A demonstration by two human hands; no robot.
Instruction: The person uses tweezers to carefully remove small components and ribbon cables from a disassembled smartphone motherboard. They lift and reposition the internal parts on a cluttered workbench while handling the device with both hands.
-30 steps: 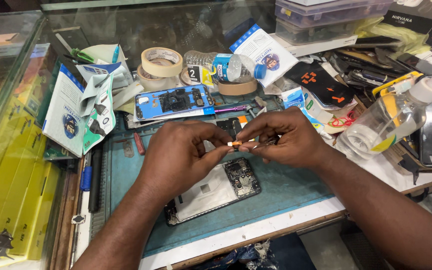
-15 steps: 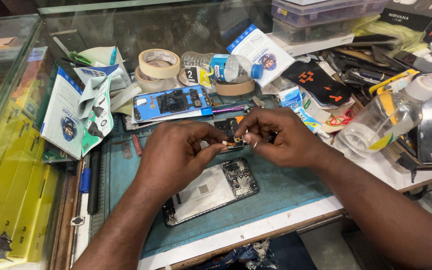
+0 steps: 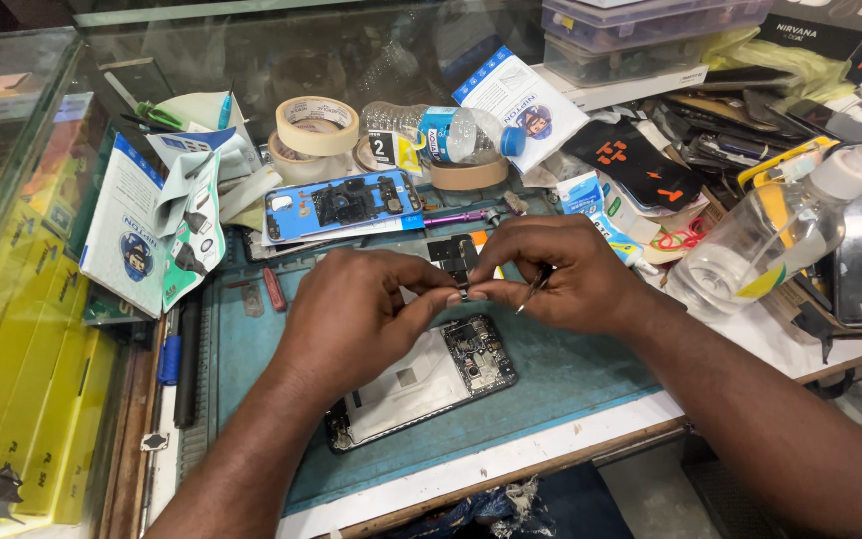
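The left hand [image 3: 356,319] and right hand [image 3: 561,274] meet above a teal work mat [image 3: 571,364], fingertips pinched together on a small dark part [image 3: 464,293]; it is too tiny to make out further. The right hand also grips thin metal tweezers [image 3: 533,289] that slant down from its fingers. Just below the hands, an opened phone [image 3: 421,384] lies flat on the mat, its circuit board bare at one end and a pale panel along the rest. Behind the hands lies a blue phone frame [image 3: 341,205]. Farther back a plastic water bottle [image 3: 441,132] lies on its side beside tape rolls [image 3: 316,126]. At the right a clear spray bottle [image 3: 775,235] holds some clear liquid.
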